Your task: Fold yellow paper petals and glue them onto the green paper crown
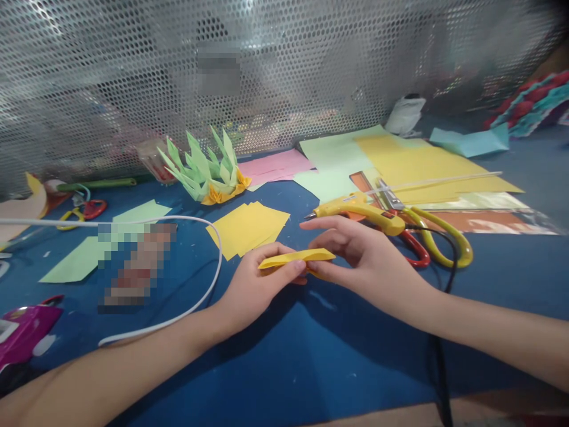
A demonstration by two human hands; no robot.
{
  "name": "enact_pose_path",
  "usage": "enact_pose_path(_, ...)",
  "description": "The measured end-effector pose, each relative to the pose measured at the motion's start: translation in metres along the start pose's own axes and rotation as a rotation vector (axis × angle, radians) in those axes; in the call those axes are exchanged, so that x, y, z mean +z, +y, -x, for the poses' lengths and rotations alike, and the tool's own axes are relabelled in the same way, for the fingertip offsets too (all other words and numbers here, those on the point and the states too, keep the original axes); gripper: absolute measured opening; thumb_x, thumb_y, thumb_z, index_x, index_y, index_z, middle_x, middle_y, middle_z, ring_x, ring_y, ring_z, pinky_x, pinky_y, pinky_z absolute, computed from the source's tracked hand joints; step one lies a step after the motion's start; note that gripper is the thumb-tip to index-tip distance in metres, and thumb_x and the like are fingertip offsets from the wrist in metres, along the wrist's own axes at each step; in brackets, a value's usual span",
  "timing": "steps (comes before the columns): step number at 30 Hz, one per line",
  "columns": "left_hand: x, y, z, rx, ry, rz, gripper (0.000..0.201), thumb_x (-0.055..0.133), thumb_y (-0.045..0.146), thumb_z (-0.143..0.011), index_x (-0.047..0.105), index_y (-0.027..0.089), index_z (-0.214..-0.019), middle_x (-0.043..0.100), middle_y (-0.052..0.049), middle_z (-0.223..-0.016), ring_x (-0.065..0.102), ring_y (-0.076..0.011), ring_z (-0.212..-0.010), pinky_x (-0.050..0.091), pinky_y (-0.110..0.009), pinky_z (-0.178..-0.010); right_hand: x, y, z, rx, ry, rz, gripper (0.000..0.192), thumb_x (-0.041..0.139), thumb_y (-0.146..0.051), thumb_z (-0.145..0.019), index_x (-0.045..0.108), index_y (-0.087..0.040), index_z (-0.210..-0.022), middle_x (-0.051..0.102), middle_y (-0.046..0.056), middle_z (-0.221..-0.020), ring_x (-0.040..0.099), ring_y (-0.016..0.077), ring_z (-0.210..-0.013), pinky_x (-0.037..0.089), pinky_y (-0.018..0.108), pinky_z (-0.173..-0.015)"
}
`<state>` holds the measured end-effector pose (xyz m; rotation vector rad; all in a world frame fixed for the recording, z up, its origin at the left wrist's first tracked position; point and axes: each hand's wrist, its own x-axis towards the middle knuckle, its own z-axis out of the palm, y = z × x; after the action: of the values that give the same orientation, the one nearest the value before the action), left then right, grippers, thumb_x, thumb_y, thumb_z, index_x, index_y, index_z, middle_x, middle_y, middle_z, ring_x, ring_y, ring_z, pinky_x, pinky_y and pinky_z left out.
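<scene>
Head view. Blue worktop [311,362] fills the lower frame. Both forearms enter from the bottom corners and meet just below centre. Left hand [253,284] is closed in a pinch on the left end of a folded yellow paper piece [297,257], thumb on top. Right hand [355,261] grips the right end of the same piece between thumb and lower fingers; index finger stretched out flat above it, pointing left. The piece is held just above the worktop, long axis roughly level, at frame centre. Left of the hands, a white cable [208,290] loops across the worktop. Magenta object [26,329] at the lower left edge. Just beyond the hands: stack of yellow paper squares [246,228]. To its right, a yellow glue gun [360,210], nozzle pointing left, lying beside scissors with yellow and red handles [427,237]. Black cord [438,356] runs down toward the bottom edge. Farther back, centre-left: green folded-paper spikes on a yellow base [204,172]. Upper right: loose sheets, pink [275,166], pale green [338,154], yellow [422,163]. Perforated metal screen [133,77] closes off the back.
</scene>
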<state>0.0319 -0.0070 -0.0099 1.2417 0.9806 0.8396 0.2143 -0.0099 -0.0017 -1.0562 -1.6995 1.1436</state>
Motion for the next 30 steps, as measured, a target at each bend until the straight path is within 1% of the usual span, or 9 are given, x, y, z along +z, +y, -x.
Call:
enact_pose_path(4, -0.0018, 0.0017, 0.0003, 0.014, -0.053, -0.099, 0.021, 0.067, 0.035, -0.08, 0.064, 0.014, -0.081, 0.065, -0.001, -0.074, 0.063, -0.0127, -0.072, 0.049, -0.023, -0.072, -0.0006, 0.0012, 0.0015, 0.005, -0.008, 0.047, 0.036, 0.064, -0.03, -0.08, 0.055, -0.021, -0.113, 0.067, 0.002, -0.083, 0.064, 0.0163, -0.076, 0.052, 0.027, -0.064)
enact_pose_path(9, -0.0026, 0.0029, 0.0004, 0.046, -0.057, -0.246, 0.022, 0.068, 0.035, -0.079, 0.064, 0.014, -0.076, 0.065, -0.001, -0.072, 0.058, -0.0124, -0.069, 0.045, -0.022, -0.066, 0.0009, 0.001, 0.003, 0.027, 0.013, 0.129, 0.035, 0.064, -0.029, -0.078, 0.057, -0.022, -0.112, 0.066, 0.002, -0.082, 0.063, 0.0162, -0.073, 0.052, 0.028, -0.063)
enact_pose_path(13, -0.0014, 0.0043, 0.0005, 0.053, -0.058, -0.278, 0.016, 0.068, 0.03, -0.079, 0.064, 0.014, -0.077, 0.065, 0.001, -0.071, 0.057, -0.0102, -0.068, 0.044, -0.019, -0.064, 0.001, 0.001, 0.0043, 0.038, 0.024, 0.174, 0.035, 0.063, -0.028, -0.078, 0.057, -0.025, -0.112, 0.066, 0.001, -0.086, 0.064, 0.0162, -0.077, 0.053, 0.029, -0.069)
enact_pose_path(18, -0.0003, 0.0031, -0.0007, 0.0, -0.036, -0.173, 0.015, 0.068, 0.027, -0.079, 0.063, 0.014, -0.074, 0.065, 0.002, -0.069, 0.059, -0.0089, -0.068, 0.047, -0.018, -0.067, -0.0007, 0.0004, 0.0037, 0.032, 0.01, 0.148, 0.034, 0.062, -0.025, -0.079, 0.057, -0.027, -0.113, 0.068, -0.001, -0.09, 0.066, 0.0152, -0.081, 0.054, 0.027, -0.073)
enact_pose_path(22, 0.0005, 0.0011, -0.0015, -0.022, -0.019, -0.056, 0.012, 0.067, 0.023, -0.078, 0.063, 0.013, -0.073, 0.065, 0.001, -0.065, 0.062, -0.009, -0.065, 0.049, -0.019, -0.068, 0.0012, -0.0007, 0.0033, 0.042, -0.011, 0.115, 0.033, 0.061, -0.026, -0.08, 0.057, -0.026, -0.113, 0.07, 0.0, -0.089, 0.067, 0.0145, -0.078, 0.055, 0.025, -0.069)
enact_pose_path(27, 0.001, -0.0019, -0.0038, -0.063, 0.013, 0.106, 0.008, 0.067, 0.018, -0.074, 0.063, 0.012, -0.073, 0.064, 0.001, -0.065, 0.062, -0.0103, -0.062, 0.053, -0.022, -0.067, 0.0042, -0.0014, 0.004, -0.003, 0.002, 0.102, 0.023, 0.06, -0.025, -0.081, 0.063, -0.023, -0.103, 0.071, 0.002, -0.096, 0.067, 0.0156, -0.085, 0.056, 0.024, -0.07)
enact_pose_path(30, 0.0006, -0.0031, -0.0062, -0.066, 0.015, 0.158, 0.007, 0.067, 0.017, -0.072, 0.063, 0.012, -0.073, 0.063, 0.0, -0.065, 0.062, -0.0109, -0.061, 0.054, -0.023, -0.065, 0.0045, -0.0012, 0.0022, 0.012, -0.004, 0.081, 0.02, 0.059, -0.024, -0.08, 0.064, -0.021, -0.1, 0.071, 0.003, -0.096, 0.067, 0.0166, -0.085, 0.056, 0.026, -0.072)
